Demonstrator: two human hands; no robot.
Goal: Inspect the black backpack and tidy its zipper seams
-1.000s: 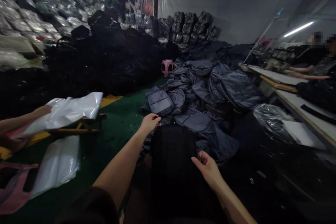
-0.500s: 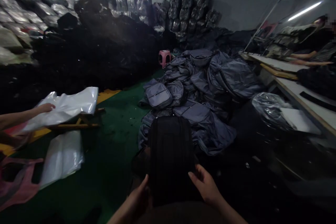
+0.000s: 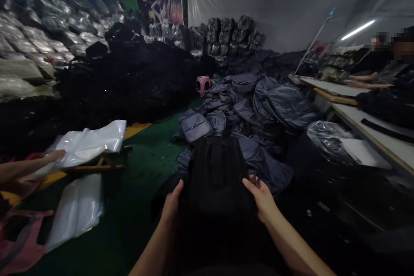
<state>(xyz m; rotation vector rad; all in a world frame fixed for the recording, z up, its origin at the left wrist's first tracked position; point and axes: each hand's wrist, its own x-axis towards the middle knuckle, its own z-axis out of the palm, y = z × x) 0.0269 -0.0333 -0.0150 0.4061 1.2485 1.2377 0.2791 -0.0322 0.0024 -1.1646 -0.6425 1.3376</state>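
Observation:
A black backpack [image 3: 223,181] stands in front of me, its top panel and a strap-like band facing up. At its left side my left hand [image 3: 173,200] grips the edge, thumb up and the other fingers hidden in the dark. My right hand [image 3: 261,194] is closed on the backpack's right side, with the thumb on the near face. Something small and dark reddish shows between its fingers, too unclear to name. Just beyond the backpack lies a heap of grey-blue fabric bags [image 3: 268,103]. The lower part of the backpack is lost in shadow.
At left, a co-worker's hand [image 3: 60,155] holds clear plastic bags [image 3: 93,140] over a low wooden stand; more plastic sheets [image 3: 77,202] and a pink stool [image 3: 26,237] are nearby. A long worktable [image 3: 381,123] runs along the right, people behind it. Black goods [image 3: 129,73] are piled behind.
The backpack has turned or tilted, so its banded top panel now shows. Both my hands have moved up along its sides. My view has tilted slightly upward.

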